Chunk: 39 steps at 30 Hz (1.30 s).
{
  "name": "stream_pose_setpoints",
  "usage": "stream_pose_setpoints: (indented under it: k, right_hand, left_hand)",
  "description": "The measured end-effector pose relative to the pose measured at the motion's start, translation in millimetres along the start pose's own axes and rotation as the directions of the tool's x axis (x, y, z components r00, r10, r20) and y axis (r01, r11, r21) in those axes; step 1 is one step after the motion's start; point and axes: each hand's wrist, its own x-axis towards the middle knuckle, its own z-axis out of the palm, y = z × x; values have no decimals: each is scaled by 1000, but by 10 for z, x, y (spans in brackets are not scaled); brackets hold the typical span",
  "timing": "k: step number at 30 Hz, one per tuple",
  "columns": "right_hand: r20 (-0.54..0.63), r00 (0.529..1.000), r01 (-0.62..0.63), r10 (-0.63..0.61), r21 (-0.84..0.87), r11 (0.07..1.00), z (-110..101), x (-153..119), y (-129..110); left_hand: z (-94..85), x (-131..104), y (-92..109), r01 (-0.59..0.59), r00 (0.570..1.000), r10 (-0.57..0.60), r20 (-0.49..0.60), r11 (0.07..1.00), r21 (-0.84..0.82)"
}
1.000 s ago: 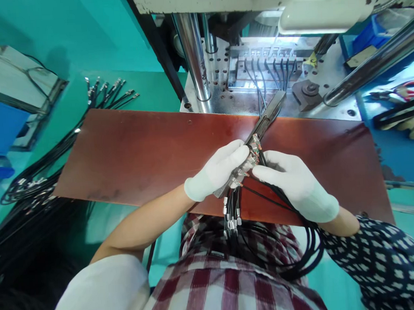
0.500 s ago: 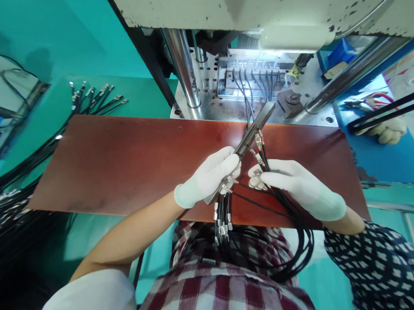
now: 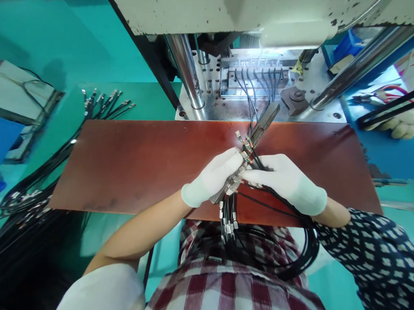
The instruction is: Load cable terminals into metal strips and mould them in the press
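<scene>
My left hand (image 3: 219,175), in a white glove, is closed around a long dark metal bar (image 3: 265,122) that slants up to the right above the brown board. Several metal terminals lie along the bar at my fingers. My right hand (image 3: 276,176), also gloved, is closed on black cables (image 3: 255,159) and presses against the bar beside my left. Silvery cable ends (image 3: 245,145) stick up between the two hands. More cables with metal ends (image 3: 228,224) hang below the bar over my lap, and others loop round to the right.
The brown board (image 3: 151,163) spans the front of a press (image 3: 210,91). Cables run into the fixture (image 3: 258,79) on its bed, between steel columns (image 3: 187,72). Bundled black cables (image 3: 37,198) lie at left. Red-handled pliers (image 3: 379,96) and a glove (image 3: 403,123) lie at right.
My right hand has moved left and brought its cable ends from beside the bar onto it, close to my left hand. The left hand keeps hold of the bar.
</scene>
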Motion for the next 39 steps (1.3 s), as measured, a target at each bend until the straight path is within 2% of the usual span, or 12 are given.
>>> stream_pose_setpoints:
  k: [4, 7, 10, 12, 14, 17, 22, 26, 28, 30, 35, 39]
  right_hand:
    - [48, 999, -23, 22, 18, 1000, -13, 25, 25]
    - [42, 998, -50, 49, 8, 999, 10, 25, -19]
    - [14, 999, -39, 39, -34, 999, 62, 29, -54]
    - [-24, 1000, 5, -7, -71, 997, 99, 39, -31]
    - [-58, 995, 70, -77, -104, 992, 127, 49, 21]
    - [-86, 987, 125, -138, -136, 983, 136, 35, 82]
    - [-207, 965, 125, -159, -165, 978, 8, -77, 19]
    - [-168, 983, 48, -75, -158, 986, -190, -160, -39]
    - [-115, 991, 48, -64, -131, 990, -246, -160, -48]
    - [-100, 992, 71, -81, -97, 993, -229, -120, -56]
    - [-206, 966, 149, -158, -57, 987, -26, 49, -101]
    - [-192, 957, 189, -216, -153, 970, -110, 43, -122]
  left_hand:
    - [9, 3, 26, -14, 999, 16, -27, 997, 73]
    - [16, 1, 39, -85, 994, 100, -54, 972, 221]
    - [30, -17, 43, -142, 979, 191, -69, 887, 440]
    - [41, -32, 48, -112, 976, 200, -91, 811, 575]
    - [45, -41, 54, -80, 976, 190, -104, 763, 641]
    - [26, -32, 53, -105, 977, 197, -86, 786, 609]
    - [-23, 5, 39, -157, 972, 216, -95, 893, 422]
    - [-7, 12, 80, -129, 969, 170, -181, 967, 220]
    - [7, 7, 97, -123, 970, 154, -186, 978, 168]
    - [12, 2, 96, -116, 978, 142, -151, 979, 169]
    - [-21, 9, 60, -141, 979, 181, -93, 931, 336]
    - [-35, 23, 41, -143, 980, 180, -81, 931, 335]
